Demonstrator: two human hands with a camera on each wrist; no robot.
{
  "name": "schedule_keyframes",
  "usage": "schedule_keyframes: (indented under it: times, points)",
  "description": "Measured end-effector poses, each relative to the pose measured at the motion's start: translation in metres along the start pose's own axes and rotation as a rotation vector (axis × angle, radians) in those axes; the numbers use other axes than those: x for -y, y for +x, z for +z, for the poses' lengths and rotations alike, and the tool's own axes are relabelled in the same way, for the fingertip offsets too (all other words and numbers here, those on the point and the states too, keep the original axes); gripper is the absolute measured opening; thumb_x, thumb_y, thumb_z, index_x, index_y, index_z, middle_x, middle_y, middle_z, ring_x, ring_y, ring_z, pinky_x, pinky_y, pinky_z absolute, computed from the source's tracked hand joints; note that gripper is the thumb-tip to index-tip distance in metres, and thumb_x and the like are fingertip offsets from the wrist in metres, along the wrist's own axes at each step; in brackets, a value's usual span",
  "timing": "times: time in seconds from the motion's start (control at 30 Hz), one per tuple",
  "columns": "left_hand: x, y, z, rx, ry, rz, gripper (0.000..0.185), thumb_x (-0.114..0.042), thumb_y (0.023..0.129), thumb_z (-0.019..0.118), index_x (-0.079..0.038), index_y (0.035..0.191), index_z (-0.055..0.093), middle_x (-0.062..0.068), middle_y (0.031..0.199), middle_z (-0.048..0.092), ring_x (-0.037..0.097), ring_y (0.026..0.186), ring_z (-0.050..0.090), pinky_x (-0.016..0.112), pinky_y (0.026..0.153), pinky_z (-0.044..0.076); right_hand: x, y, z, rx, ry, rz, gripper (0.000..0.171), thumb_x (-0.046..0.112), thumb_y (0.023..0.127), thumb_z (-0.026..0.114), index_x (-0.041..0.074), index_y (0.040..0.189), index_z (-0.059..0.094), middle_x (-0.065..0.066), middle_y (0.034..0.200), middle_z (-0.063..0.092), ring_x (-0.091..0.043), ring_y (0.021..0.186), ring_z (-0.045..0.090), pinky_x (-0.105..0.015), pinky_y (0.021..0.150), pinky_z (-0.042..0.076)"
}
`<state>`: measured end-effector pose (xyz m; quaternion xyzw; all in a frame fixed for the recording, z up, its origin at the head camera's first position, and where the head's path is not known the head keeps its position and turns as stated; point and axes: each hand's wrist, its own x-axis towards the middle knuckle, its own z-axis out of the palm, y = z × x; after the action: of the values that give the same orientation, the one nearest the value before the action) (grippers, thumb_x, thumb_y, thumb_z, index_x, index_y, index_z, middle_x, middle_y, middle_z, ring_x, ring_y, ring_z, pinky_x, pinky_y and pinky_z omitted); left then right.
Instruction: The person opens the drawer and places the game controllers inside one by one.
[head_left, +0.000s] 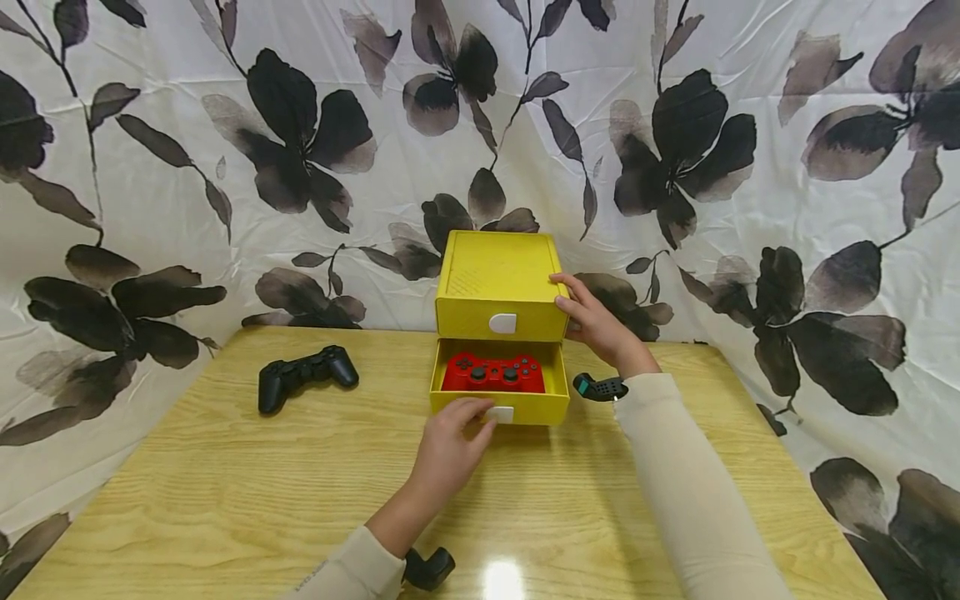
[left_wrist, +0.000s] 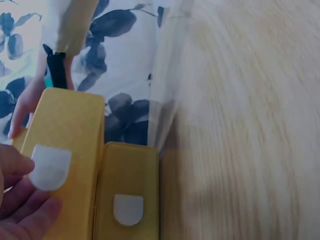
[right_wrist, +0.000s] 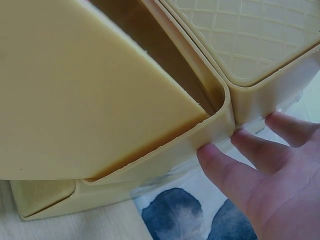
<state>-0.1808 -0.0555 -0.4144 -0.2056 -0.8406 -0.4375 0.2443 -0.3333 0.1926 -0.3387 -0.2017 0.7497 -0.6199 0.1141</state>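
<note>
A yellow two-drawer box [head_left: 498,267] stands against the patterned cloth, its lower drawer [head_left: 532,408] pulled out and its upper drawer closed. Inside the lower drawer lies a red game controller [head_left: 495,372]. My left hand [head_left: 450,450] pinches the white drawer tab [left_wrist: 51,167] on the front of that lower drawer, thumb and fingertips at the tab's edge. Up at the right side of the box, my right hand [head_left: 600,329] rests with extended fingers, some over the top edge. In the right wrist view its fingertips [right_wrist: 212,155] touch the box's side wall.
A black game controller [head_left: 307,377] lies on the wooden table [head_left: 247,500], left of the box. Floral cloth [head_left: 315,50] hangs along the back and sides of the table. The black camera [head_left: 598,387] on my right wrist sits close beside the box.
</note>
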Motion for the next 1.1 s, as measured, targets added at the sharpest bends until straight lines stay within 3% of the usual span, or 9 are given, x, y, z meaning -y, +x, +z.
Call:
schedule_keyframes:
  times: [0.33,1.1]
  points:
    - [-0.002,-0.001,0.012,-0.119,0.076,0.018,0.017,0.001,0.081,0.073,-0.005,0.096,0.076,0.005,0.091,0.069,0.015,0.080,0.068,0.023,0.066,0.058,0.000,0.001,0.002,-0.005,-0.001,0.001,0.051,0.035,0.102,0.040,0.024,0.148,0.021,-0.010,0.159,0.015,-0.038,0.136,0.033,-0.064,0.110,0.030]
    - [0.000,0.013,0.017,-0.167,0.070,-0.014,0.010,0.001,0.082,0.072,-0.005,0.088,0.077,0.004,0.090,0.070,0.015,0.080,0.069,0.025,0.067,0.058,-0.002,0.001,0.001,-0.012,-0.021,0.009,0.052,0.039,0.101,0.041,0.028,0.147,0.021,-0.007,0.161,0.010,-0.039,0.139,0.031,-0.065,0.112,0.027]
